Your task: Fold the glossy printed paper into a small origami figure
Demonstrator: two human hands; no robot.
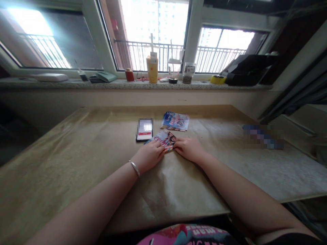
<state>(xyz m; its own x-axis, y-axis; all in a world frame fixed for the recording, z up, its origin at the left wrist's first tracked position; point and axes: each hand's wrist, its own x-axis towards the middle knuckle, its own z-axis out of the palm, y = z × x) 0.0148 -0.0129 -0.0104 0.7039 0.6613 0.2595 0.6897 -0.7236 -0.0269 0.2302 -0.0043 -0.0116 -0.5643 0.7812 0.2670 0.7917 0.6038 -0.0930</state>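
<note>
A colourful printed leaflet, with pictures of people and red lettering, lies tilted on the table between my hands. My left hand, a silver bangle at its wrist, has its fingers closed over the leaflet's near left part. At the right edge, my right hand pinches the same leaflet between thumb and fingers. Just beyond is a stack of similar blue leaflets, slightly fanned. To the left of the stack a phone lies with its screen lit and partly blurred out.
A brown-covered table stretches beneath everything. Toward its right side lies a blurred-out bluish object. Along the stone windowsill stand a yellow cup, a red jar, clear containers, yellow tape and a black machine.
</note>
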